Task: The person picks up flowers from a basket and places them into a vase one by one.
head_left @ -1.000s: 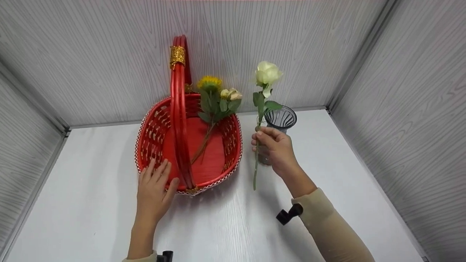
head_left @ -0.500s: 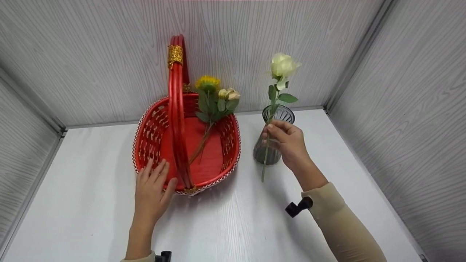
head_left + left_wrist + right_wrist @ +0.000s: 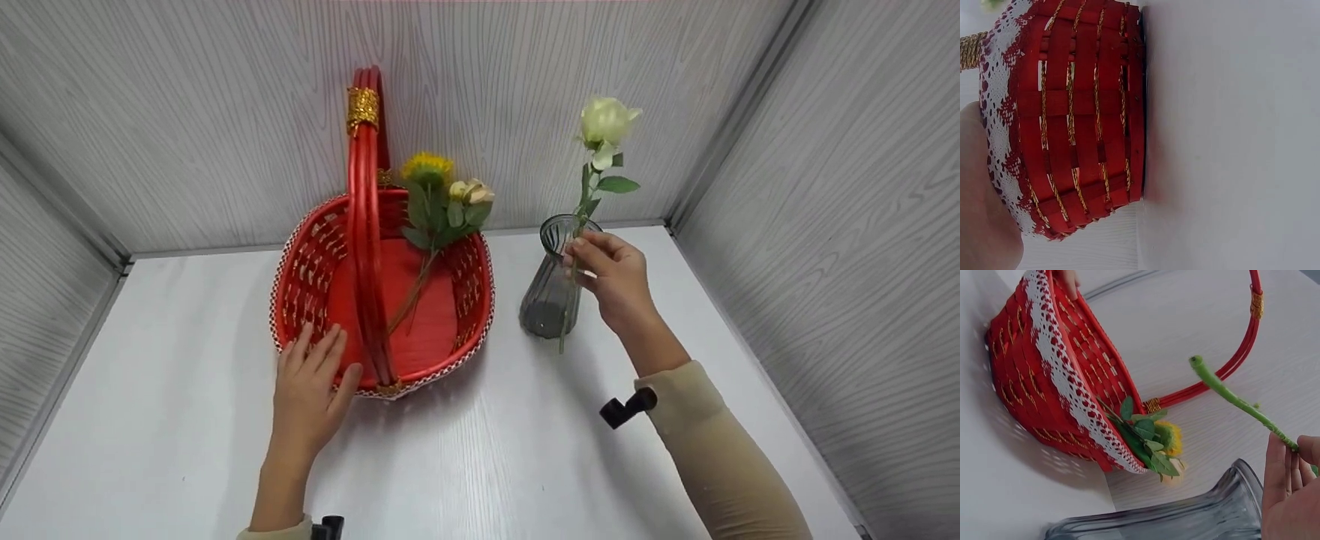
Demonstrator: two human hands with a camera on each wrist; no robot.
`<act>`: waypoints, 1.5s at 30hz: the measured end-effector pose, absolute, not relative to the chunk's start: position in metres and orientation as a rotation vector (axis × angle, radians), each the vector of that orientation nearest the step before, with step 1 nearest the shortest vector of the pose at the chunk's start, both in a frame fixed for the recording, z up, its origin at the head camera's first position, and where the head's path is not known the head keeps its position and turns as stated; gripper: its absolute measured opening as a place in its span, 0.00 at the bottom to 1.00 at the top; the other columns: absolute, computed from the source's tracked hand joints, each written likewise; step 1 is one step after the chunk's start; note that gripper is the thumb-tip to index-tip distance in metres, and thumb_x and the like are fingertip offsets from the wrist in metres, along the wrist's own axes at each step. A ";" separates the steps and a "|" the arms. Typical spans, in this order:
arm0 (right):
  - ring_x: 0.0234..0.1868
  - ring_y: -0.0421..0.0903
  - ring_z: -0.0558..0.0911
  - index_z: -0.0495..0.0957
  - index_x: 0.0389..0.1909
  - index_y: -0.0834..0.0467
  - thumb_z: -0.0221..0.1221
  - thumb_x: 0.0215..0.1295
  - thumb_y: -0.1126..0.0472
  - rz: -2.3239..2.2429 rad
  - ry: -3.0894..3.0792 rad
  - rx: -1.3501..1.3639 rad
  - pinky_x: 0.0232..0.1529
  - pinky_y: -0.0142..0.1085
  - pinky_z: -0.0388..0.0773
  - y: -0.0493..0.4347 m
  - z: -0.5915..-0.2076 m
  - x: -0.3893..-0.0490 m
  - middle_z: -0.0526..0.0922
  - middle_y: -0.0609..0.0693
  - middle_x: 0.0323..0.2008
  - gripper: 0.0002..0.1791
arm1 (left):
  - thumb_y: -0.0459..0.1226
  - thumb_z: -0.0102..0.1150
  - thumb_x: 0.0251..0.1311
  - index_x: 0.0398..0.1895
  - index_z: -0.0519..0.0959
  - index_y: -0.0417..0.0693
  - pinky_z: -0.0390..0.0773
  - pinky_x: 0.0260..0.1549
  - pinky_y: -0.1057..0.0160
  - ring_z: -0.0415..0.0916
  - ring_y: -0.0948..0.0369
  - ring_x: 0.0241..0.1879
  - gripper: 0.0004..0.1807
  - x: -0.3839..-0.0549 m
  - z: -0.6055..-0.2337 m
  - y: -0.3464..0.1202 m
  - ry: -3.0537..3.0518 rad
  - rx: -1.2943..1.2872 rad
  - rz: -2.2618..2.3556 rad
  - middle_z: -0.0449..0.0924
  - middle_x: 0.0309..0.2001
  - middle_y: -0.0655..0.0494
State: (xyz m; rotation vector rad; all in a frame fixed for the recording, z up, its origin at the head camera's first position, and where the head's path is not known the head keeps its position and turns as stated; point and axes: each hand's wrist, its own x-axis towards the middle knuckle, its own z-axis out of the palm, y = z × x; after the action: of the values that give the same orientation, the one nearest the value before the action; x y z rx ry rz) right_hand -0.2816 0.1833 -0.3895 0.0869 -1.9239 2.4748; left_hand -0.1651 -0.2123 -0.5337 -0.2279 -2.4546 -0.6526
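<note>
My right hand (image 3: pixel 616 274) pinches the green stem (image 3: pixel 1241 405) of a white rose (image 3: pixel 609 124) between thumb and fingers. The rose stands nearly upright, its bloom up and its stem's lower end hanging free in front of a grey ribbed glass vase (image 3: pixel 551 292). My left hand (image 3: pixel 309 386) rests with extended fingers on the near left rim of a red woven basket (image 3: pixel 484 330). Inside the basket lean a yellow flower (image 3: pixel 427 169) and a pale cream flower (image 3: pixel 474 192), with their leaves at the back right rim. In the left wrist view only part of the left hand shows.
The basket's tall red handle (image 3: pixel 364 210) with gold wrapping arches over it. A white table (image 3: pixel 450 465) lies beneath everything. Grey wood-grain panels (image 3: pixel 247 127) stand at the back and both sides. The basket has white lace trim (image 3: pixel 999 118) round its rim.
My right hand has carried the rose to the right and farther back, so that it now overlaps the vase's right side. The left hand stays on the basket rim.
</note>
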 end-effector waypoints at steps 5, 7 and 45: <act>0.35 0.43 0.84 0.75 0.48 0.64 0.63 0.67 0.63 2.482 -1.900 0.087 0.38 0.35 0.85 0.190 -0.390 -0.287 0.83 0.52 0.37 0.13 | 0.51 0.53 0.68 0.68 0.73 0.46 0.50 0.72 0.38 0.55 0.45 0.75 0.30 -0.164 -0.534 -0.212 -2.445 -0.228 -0.655 0.73 0.68 0.47; 0.35 0.43 0.84 0.75 0.48 0.64 0.63 0.68 0.62 2.490 -1.902 0.091 0.38 0.35 0.85 0.193 -0.389 -0.288 0.83 0.52 0.36 0.13 | 0.51 0.53 0.68 0.69 0.73 0.47 0.49 0.72 0.38 0.56 0.44 0.75 0.30 -0.164 -0.535 -0.212 -2.444 -0.228 -0.656 0.72 0.68 0.47; 0.36 0.46 0.85 0.75 0.47 0.64 0.64 0.65 0.66 2.591 -1.740 -0.015 0.42 0.37 0.85 0.206 -0.349 -0.314 0.84 0.54 0.36 0.12 | 0.50 0.54 0.68 0.68 0.73 0.45 0.49 0.72 0.37 0.53 0.46 0.76 0.29 -0.166 -0.534 -0.212 -2.439 -0.250 -0.667 0.72 0.68 0.46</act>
State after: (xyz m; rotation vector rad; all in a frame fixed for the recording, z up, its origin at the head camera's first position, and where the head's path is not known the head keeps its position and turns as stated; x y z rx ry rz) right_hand -0.3136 0.2059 -0.3495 -0.0147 -1.7399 2.5909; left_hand -0.1656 -0.2121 -0.5338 -0.2500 -2.4392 -0.6673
